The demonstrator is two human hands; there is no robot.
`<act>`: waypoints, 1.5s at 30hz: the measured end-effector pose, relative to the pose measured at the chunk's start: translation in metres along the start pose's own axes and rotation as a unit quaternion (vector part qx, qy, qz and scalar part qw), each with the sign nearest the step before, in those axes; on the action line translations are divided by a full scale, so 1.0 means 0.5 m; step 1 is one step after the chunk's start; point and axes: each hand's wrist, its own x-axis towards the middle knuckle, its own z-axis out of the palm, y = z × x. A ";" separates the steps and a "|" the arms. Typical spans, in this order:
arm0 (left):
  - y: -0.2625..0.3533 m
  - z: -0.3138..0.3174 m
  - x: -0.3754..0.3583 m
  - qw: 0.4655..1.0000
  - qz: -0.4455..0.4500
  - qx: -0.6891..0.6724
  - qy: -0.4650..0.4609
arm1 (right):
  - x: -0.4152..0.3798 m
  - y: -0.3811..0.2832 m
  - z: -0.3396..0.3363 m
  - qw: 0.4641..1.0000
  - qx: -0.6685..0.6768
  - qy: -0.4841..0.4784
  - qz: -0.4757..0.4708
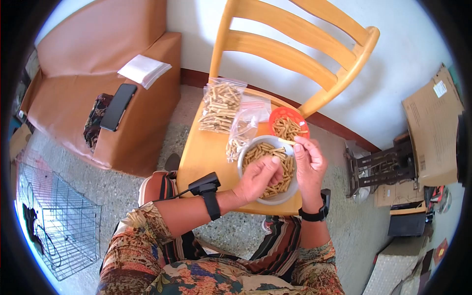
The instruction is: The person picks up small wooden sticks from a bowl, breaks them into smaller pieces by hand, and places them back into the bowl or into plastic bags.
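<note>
My left hand (pixel 259 178) is over the grey bowl (pixel 242 183), its fingers curled in and the thumb pressed against them; what they hold, if anything, is hidden. Short tan stick-like pieces (pixel 282 186) fill much of this bowl. Between thumb and forefinger, my right hand (pixel 310 162) pinches one short tan stick (pixel 287 141) at the bowl's upper right rim. Just beyond it sits a red bowl (pixel 276 114) with more such sticks. To the left lie a full clear plastic bag (pixel 220 105) of sticks and a smaller bag (pixel 241 133) with a few pieces.
Everything stands on the seat of a wooden chair (pixel 194 162). A brown sofa (pixel 140 123) at the left holds a phone (pixel 118 107) and a white packet (pixel 143 70). A wire cage (pixel 64 221) stands lower left; cardboard boxes (pixel 432 132) are at the right.
</note>
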 end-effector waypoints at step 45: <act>-0.004 0.027 -0.048 0.912 0.190 0.265 -0.249 | -0.038 0.085 -0.065 0.963 -0.224 -0.138 0.057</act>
